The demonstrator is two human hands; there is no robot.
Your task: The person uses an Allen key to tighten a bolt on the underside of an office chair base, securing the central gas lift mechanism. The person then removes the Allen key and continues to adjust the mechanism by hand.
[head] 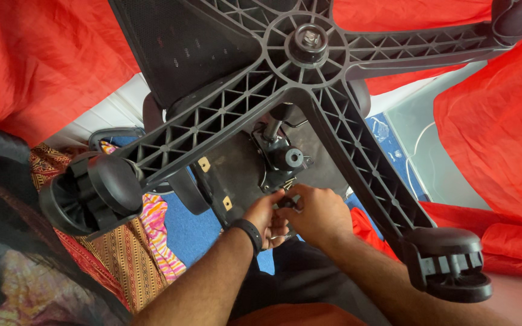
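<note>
Left hand: wristband on; fingers curled, pinching a small black knob
Right hand: grip pressed around the same knob; best turned squarely
Knob: beneath the seat mechanism
Beyond: overturned chair base; castor; red cloth

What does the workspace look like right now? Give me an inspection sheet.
Surface: blue floor, partly covered by fabric.
Job's things: black office chair tipped over, its star base facing the camera; castors and on the arms; seat underside mechanism exposed.
Clutter: patterned cloth at left; red fabric around.
Hands: left hand and right hand together at the mechanism's lower edge, on a small dark part; black wristband on the left wrist.
Cables: thin white cable on a pale panel, right.
Surroundings: white board behind the chair.
</note>
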